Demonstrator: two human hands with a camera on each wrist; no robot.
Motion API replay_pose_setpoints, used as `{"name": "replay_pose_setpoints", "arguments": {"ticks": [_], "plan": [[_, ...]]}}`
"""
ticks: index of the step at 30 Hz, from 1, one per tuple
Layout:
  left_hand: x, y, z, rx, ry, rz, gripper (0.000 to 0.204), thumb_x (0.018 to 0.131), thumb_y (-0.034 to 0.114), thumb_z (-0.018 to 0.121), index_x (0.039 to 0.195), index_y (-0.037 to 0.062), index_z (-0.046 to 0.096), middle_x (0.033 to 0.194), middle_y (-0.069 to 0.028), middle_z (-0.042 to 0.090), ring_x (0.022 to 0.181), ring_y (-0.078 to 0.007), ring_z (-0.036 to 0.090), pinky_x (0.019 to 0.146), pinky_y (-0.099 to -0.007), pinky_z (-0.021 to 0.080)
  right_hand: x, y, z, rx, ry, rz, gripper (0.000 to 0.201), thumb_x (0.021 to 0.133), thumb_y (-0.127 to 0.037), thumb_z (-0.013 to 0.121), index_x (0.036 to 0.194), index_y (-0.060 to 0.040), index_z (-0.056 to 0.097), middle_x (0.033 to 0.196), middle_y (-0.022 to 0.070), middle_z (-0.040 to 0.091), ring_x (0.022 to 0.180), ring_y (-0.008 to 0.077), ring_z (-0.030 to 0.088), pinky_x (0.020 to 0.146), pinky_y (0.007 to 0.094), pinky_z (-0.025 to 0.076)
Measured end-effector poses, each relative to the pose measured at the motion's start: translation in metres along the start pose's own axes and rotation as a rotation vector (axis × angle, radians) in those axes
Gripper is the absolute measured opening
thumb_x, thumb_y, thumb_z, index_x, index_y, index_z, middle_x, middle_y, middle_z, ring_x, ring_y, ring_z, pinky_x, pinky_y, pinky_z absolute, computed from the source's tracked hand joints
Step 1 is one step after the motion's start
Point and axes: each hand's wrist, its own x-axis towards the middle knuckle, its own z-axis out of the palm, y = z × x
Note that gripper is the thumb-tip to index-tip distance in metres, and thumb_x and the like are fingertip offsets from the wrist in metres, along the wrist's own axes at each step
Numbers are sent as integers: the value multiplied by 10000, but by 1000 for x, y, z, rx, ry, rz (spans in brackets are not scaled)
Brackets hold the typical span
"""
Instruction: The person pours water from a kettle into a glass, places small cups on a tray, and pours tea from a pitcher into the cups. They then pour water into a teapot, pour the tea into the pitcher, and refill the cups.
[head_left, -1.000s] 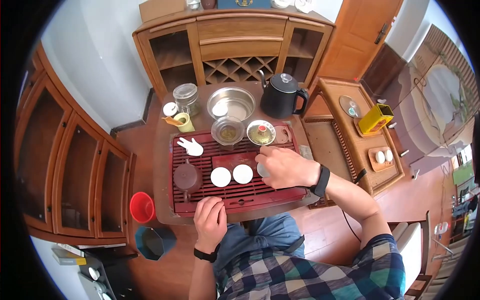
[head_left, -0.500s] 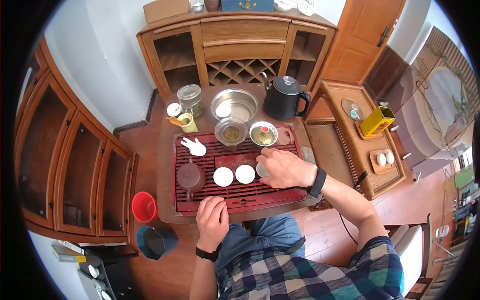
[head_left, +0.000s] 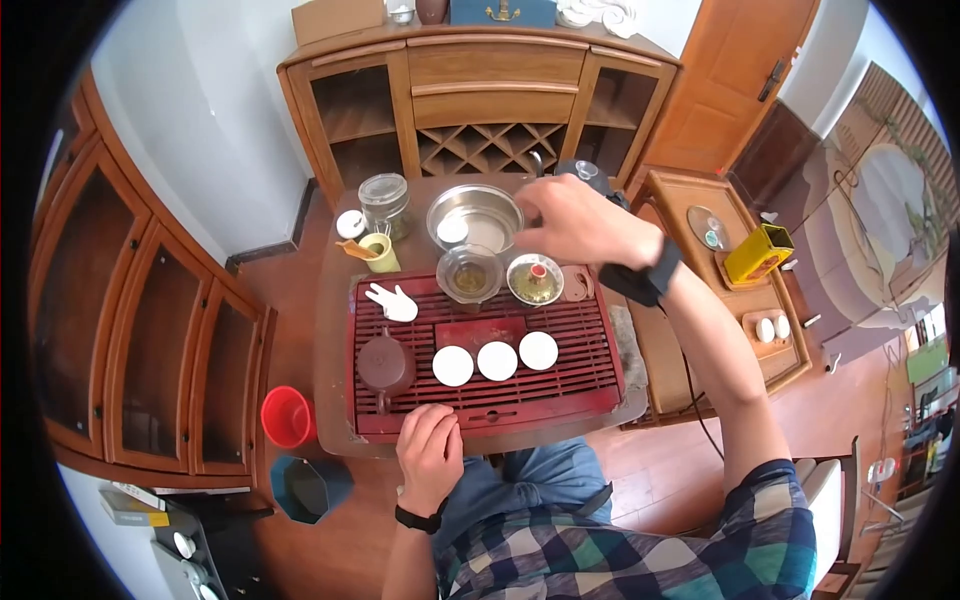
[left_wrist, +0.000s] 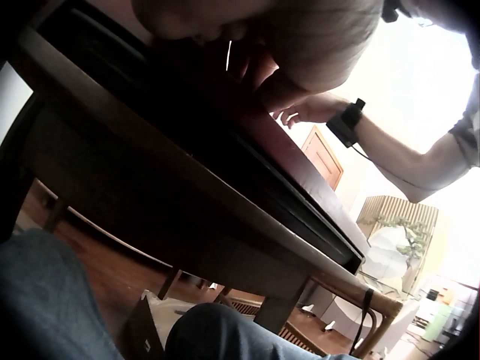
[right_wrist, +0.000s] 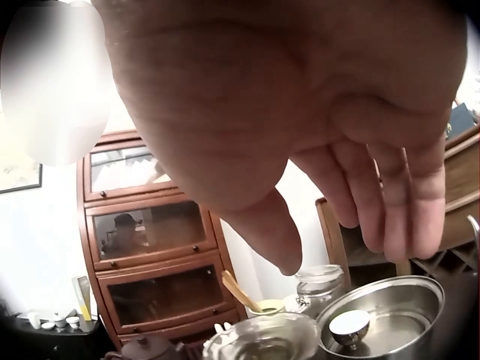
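Note:
Above the table, the right hand (head_left: 590, 225) hovers beside the metal bowl (head_left: 434, 212) with nothing in its grasp. Its fingers hang spread from the thumb in the right wrist view (right_wrist: 300, 112), over the bowl (right_wrist: 431, 300), which holds one small cup (right_wrist: 349, 325). Three white-looking cups, left (head_left: 453, 366), middle (head_left: 497, 361) and right (head_left: 538, 350), stand in a row on the red slatted tray (head_left: 570, 403). The left hand (head_left: 430, 455) rests at the tray's front edge, fingers loosely bent and holding nothing.
Behind the cups are a glass pitcher (head_left: 470, 274) and a lidded bowl (head_left: 535, 280). A brown teapot (head_left: 386, 365) and a white hand-shaped piece (head_left: 392, 302) occupy the tray's left side. The black kettle (head_left: 584, 173) is partly hidden behind the right hand.
The right hand has lifted off the rightmost cup and moved up and back toward the metal bowl, exposing that cup on the tray. The left hand stays at the tray edge.

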Motion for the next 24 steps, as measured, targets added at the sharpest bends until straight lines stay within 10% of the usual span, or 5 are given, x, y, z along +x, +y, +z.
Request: {"name": "replay_pose_setpoints", "arguments": {"ticks": [10,24], "plan": [[-2,-4,-2,5,-29,-35,146,794,-27,727,939,-29,705,1036,-129,697,980,-333,664,851,-426,566,133,58,99,-105,-330,-8,485,764,-204,810,1149,52,664,1081,274,712,1082,419,676,928,455,555],[0,-4,-5,-22,-39,-69,179,753,-48,749,925,-30,700,1027,-129,697,973,-338,669,842,-418,570,153,73,159,-91,-320,-138,653,685,-104,857,1292,-4,640,1211,260,680,1175,408,643,1001,444,534]]}}
